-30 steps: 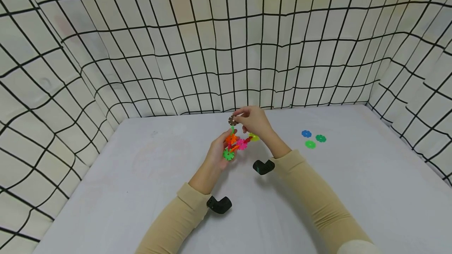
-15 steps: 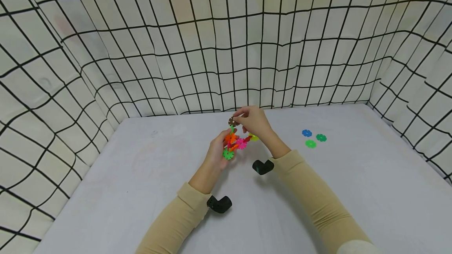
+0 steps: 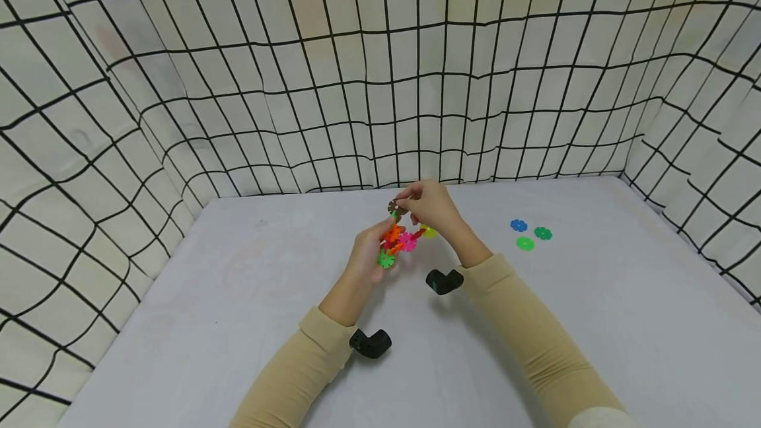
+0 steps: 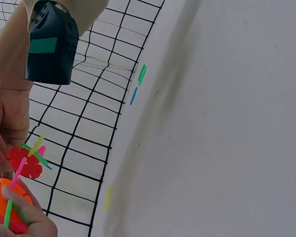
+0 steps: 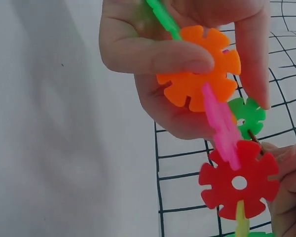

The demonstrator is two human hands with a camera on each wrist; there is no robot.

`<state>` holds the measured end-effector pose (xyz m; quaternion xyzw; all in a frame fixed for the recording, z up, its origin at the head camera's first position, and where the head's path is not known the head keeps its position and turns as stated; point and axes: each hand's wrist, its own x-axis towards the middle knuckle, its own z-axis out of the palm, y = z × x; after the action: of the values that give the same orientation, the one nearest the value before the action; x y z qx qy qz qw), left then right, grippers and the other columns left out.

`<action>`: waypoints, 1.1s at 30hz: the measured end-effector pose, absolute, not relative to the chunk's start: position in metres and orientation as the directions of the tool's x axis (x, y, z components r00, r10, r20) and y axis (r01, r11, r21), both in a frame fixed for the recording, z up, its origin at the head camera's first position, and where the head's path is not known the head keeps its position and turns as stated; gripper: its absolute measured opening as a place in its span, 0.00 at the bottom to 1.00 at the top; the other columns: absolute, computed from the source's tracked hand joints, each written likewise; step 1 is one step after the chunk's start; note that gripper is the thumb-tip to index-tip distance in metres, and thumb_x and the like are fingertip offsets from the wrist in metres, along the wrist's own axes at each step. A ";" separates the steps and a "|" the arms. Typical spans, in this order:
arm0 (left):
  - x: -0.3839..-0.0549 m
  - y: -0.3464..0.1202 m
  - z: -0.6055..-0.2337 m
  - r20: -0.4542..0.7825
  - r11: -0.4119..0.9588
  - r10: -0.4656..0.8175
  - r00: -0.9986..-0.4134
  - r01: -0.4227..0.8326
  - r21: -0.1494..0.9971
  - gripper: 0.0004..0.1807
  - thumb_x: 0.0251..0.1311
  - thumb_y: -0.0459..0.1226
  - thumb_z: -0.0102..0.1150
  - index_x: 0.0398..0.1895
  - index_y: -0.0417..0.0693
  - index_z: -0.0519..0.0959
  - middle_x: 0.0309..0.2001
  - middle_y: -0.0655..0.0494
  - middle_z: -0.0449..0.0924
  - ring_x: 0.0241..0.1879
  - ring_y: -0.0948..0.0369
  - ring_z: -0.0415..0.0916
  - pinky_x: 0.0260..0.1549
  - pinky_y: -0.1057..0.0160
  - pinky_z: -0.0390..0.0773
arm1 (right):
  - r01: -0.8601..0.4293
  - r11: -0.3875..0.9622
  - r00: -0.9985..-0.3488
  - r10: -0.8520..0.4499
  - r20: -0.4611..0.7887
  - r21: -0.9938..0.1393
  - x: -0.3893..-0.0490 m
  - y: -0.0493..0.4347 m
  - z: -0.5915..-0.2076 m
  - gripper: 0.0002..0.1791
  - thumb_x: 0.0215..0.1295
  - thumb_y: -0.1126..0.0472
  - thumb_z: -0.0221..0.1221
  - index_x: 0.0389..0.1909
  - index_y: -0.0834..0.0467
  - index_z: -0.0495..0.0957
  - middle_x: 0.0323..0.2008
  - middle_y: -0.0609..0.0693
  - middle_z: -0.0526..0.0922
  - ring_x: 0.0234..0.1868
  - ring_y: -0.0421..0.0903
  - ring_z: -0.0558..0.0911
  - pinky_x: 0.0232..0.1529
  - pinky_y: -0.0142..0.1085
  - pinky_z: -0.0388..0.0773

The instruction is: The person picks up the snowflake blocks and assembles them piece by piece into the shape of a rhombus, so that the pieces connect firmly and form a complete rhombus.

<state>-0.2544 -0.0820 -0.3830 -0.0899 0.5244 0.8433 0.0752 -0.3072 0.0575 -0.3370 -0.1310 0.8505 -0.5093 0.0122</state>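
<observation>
My left hand (image 3: 364,255) grips a cluster of interlocked plastic snowflake discs above the table. In the right wrist view its thumb presses on an orange disc (image 5: 192,96). A pink disc (image 5: 222,128) joins this to a red disc (image 5: 261,183), and a yellow disc (image 5: 242,219) is slotted into the red one's lower edge. At the cluster's far end is a green disc (image 5: 254,117), with a left fingertip close beside it. My right hand (image 3: 436,210) pinches a brown disc (image 3: 392,207) between thumb and fingers, its edge right at the green disc's rim.
Three loose discs, blue (image 3: 518,225), dark green (image 3: 543,234) and light green (image 3: 525,244), lie on the white table (image 3: 226,322) to the right. A black-gridded white cloth wall (image 3: 404,104) encloses the back and sides. Black camera mounts (image 3: 371,343) sit at both wrists.
The brown disc has come down slightly against the green disc at the cluster's top. My left thumb has shifted up toward that green disc. The loose discs stay where they were.
</observation>
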 end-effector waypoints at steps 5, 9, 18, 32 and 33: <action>-0.253 -0.082 -0.379 -0.208 -0.433 0.032 -0.978 -0.201 0.879 0.24 0.77 0.40 0.50 0.66 0.31 0.71 0.36 0.56 0.81 0.26 0.67 0.77 0.18 0.74 0.71 | -0.242 0.468 -0.961 -0.234 0.145 -0.850 -0.304 0.056 -0.334 0.07 0.71 0.63 0.64 0.42 0.63 0.86 0.32 0.54 0.86 0.26 0.62 0.80 0.19 0.29 0.69; -0.253 -0.082 -0.379 -0.213 -0.434 0.025 -0.977 -0.203 0.878 0.22 0.77 0.40 0.51 0.63 0.31 0.73 0.37 0.55 0.81 0.27 0.67 0.78 0.19 0.74 0.71 | -0.243 0.480 -0.960 -0.245 0.137 -0.843 -0.304 0.057 -0.333 0.07 0.72 0.63 0.63 0.43 0.62 0.85 0.33 0.55 0.87 0.21 0.57 0.79 0.19 0.29 0.68; -0.253 -0.080 -0.383 -0.229 -0.409 0.021 -0.973 -0.217 0.886 0.21 0.75 0.42 0.54 0.60 0.33 0.75 0.41 0.51 0.83 0.27 0.66 0.77 0.21 0.74 0.72 | -0.222 0.503 -0.958 -0.274 0.089 -0.835 -0.303 0.063 -0.333 0.09 0.73 0.61 0.62 0.48 0.61 0.83 0.39 0.62 0.87 0.14 0.43 0.73 0.19 0.29 0.69; -0.255 -0.082 -0.384 -0.249 -0.428 -0.028 -0.968 -0.213 0.878 0.14 0.73 0.42 0.56 0.47 0.38 0.77 0.35 0.56 0.82 0.25 0.66 0.76 0.20 0.74 0.73 | -0.305 0.517 -0.944 -0.276 0.182 -0.800 -0.301 0.084 -0.331 0.14 0.75 0.59 0.60 0.56 0.59 0.83 0.43 0.57 0.86 0.20 0.47 0.77 0.23 0.32 0.71; -0.255 -0.083 -0.384 -0.253 -0.428 -0.033 -0.967 -0.214 0.878 0.14 0.73 0.42 0.56 0.47 0.38 0.77 0.36 0.56 0.82 0.25 0.66 0.76 0.20 0.74 0.73 | -0.317 0.502 -0.940 -0.281 0.195 -0.805 -0.301 0.086 -0.332 0.14 0.75 0.59 0.60 0.56 0.59 0.83 0.43 0.56 0.86 0.21 0.47 0.78 0.23 0.32 0.71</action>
<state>-0.2552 -0.0829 -0.3840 -0.1165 0.5319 0.8370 0.0541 -0.3011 0.0863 -0.3315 -0.1727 0.8663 -0.4683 -0.0192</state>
